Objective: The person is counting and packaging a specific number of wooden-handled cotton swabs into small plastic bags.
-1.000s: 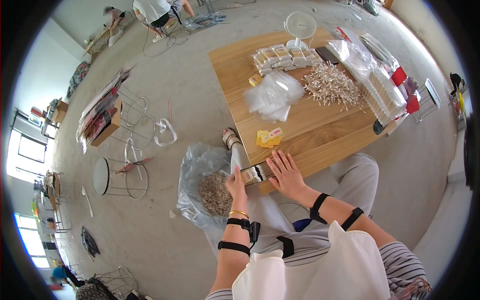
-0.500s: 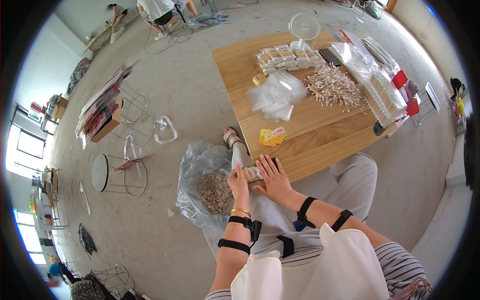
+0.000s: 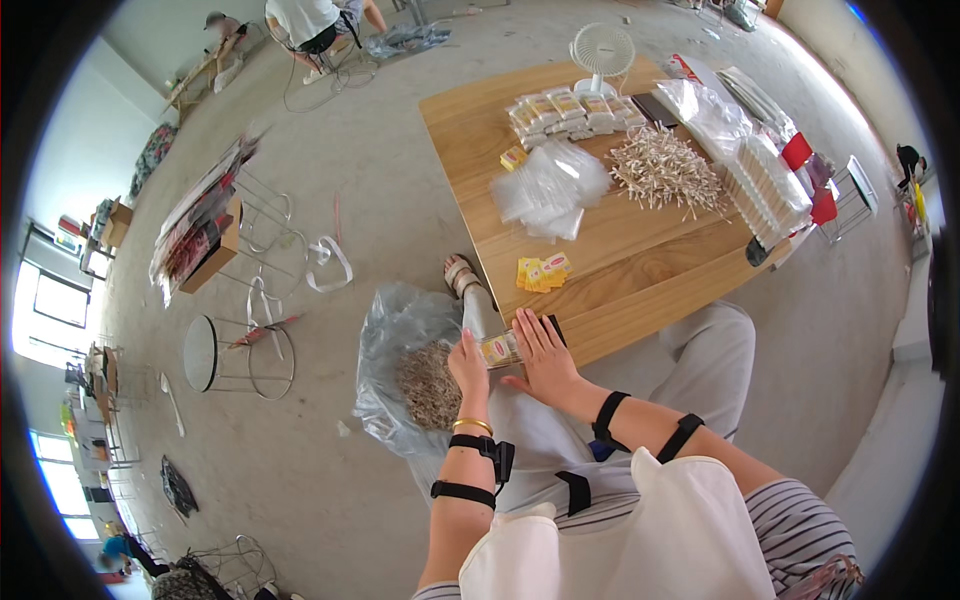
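One packet [image 3: 498,349] extends beneath the right fingers [image 3: 530,334].

Two hands [image 3: 470,368] [image 3: 549,366], one held pack [image 3: 498,349], one fan [image 3: 602,50], one bracelet [image 3: 473,425]

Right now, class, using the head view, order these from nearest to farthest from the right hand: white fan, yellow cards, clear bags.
1. Yellow cards: just beyond the right hand, on the near part of the table.
2. Clear bags: farther up the table.
3. White fan: at the table's far end.
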Tool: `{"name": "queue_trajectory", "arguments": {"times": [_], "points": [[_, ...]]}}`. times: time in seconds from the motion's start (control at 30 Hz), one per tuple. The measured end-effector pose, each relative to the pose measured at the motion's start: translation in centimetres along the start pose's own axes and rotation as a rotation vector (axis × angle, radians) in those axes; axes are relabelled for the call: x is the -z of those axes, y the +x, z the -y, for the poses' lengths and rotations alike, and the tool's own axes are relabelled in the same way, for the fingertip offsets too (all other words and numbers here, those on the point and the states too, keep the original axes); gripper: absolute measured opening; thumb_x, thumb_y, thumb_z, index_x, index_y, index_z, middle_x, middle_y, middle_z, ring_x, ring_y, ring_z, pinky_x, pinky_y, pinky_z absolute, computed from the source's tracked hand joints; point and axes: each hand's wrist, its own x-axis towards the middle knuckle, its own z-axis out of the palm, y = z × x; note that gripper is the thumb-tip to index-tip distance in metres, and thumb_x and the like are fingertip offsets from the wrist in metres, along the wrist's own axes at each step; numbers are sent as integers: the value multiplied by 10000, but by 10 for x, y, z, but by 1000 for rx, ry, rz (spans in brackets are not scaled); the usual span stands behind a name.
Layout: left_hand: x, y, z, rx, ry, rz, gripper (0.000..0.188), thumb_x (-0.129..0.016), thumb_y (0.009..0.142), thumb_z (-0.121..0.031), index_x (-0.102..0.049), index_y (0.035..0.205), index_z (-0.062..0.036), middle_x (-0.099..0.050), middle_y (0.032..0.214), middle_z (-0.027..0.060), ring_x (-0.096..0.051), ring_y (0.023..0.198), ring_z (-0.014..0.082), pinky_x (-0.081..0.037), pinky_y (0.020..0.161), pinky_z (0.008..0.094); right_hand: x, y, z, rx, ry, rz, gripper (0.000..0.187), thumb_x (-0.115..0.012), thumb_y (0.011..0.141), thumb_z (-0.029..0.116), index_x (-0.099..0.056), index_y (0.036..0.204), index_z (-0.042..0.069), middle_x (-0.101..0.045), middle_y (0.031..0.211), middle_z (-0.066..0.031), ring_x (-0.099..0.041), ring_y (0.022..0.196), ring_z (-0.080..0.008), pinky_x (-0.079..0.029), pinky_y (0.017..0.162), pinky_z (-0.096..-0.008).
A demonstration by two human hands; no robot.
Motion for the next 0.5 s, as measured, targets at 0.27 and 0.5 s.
{"name": "queue_trajectory", "arguments": {"times": [0.27,0.5], "points": [[61,32,70,117,-77,-37,563,-343,1072,-449,-612,1073,45,-655,1021,205,-610,921,274,-483,837,399,9,-4,-24,211,255,-116,792,-538,981,493,-295,1546,-6,-268,1627,-164,-238,1515,-308,-155,1246,-490],[21,9,-20,-410,93,-97,392,-437,1076,-357,-558,1106,15,-554,1107,173,-548,1013,318,-437,930,415,21,-55,-189,-355,250,-427,500,-612,945,321,-528,1370,72,-464,1422,-179,-447,1289,-396,-358,1105,-512]]}}
